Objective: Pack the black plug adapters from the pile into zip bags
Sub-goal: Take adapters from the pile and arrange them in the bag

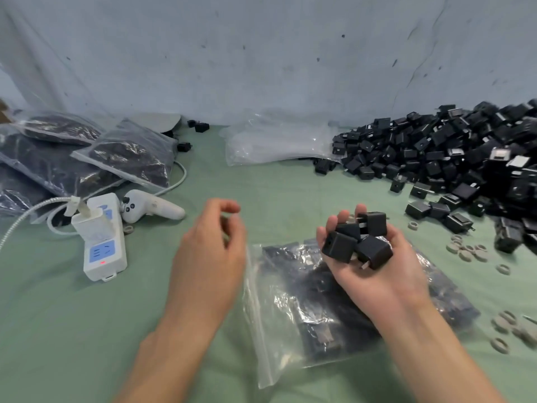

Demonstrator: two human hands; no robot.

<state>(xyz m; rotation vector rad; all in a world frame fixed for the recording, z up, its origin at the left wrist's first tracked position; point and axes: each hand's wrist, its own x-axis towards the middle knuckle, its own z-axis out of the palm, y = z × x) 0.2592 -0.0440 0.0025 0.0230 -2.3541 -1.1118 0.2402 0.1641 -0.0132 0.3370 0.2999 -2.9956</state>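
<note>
- The green cloth-covered table [87, 330] fills the lower two thirds of the frame.
- A pale blue wrinkled fabric sheet [261, 53] hangs behind it across the whole top.
- A big pile of black cube-shaped plastic plug adapters [450, 158] sits at the right edge. It slopes down toward the centre, with loose ones scattered at its foot.
- Several filled clear plastic zip bags [128, 158], dark with contents, lie overlapping at the upper left.
- One partly filled clear zip bag [305, 309] lies flat at lower centre. Its zip strip runs down its left side, and black adapters show through the film.
- A stack of empty clear bags [276, 141] lies at upper centre, touching the pile's left edge.
- The right hand [377, 271] is palm up above the partly filled bag. Its fingers are cupped round four black adapters [357, 239].
- The left hand [212, 251] is just left of that bag's zip edge, with its fingers curled and the thumb near the forefinger. It is blurred, so I cannot tell whether it pinches anything.
- A white power strip [101, 248] with a white plug and cable in it lies at centre left.
- A white handheld controller [151, 209] lies just beside the strip, to its right.
- Small grey rings [467, 251] are strewn on the cloth at the right, below the pile.
</note>
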